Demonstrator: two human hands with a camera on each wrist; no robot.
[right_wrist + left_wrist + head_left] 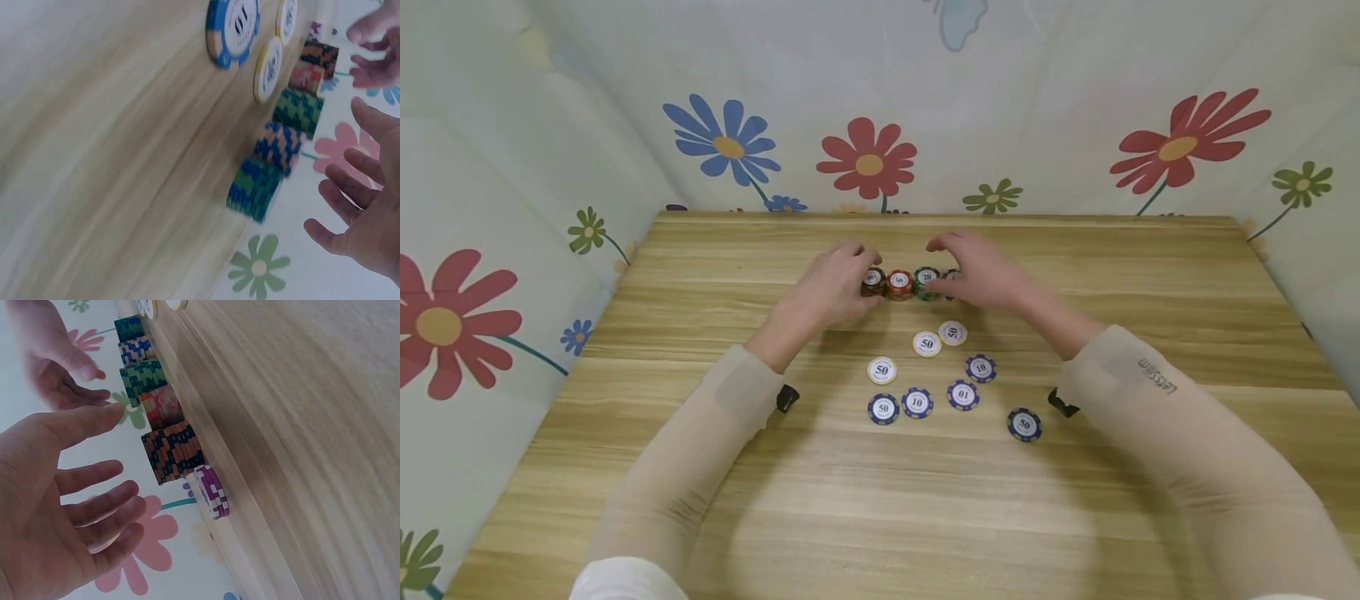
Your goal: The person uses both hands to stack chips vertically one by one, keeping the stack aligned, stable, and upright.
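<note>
A row of poker chip stacks runs along the far part of the wooden table. It includes a black-and-orange stack (pixel 173 453), a red stack (pixel 899 282), a green stack (pixel 298 112), a blue-and-orange stack (pixel 279 147) and a blue-and-green stack (pixel 253 189). My left hand (pixel 838 287) hovers at the row's left end by the black-and-orange stack, fingers spread and slightly bent. At the other end is my right hand (pixel 981 271), fingers loosely bent, covering the rightmost stacks in the head view. Both wrist views show empty palms. A short purple-and-white stack (pixel 212 492) stands beyond the black-and-orange one.
Nearer than the row, loose white chips (pixel 927 343) and several loose blue chips (pixel 917 402) lie flat on the wooden table (pixel 880 517). A flower-printed curtain (pixel 1000 108) rises behind the table's far edge.
</note>
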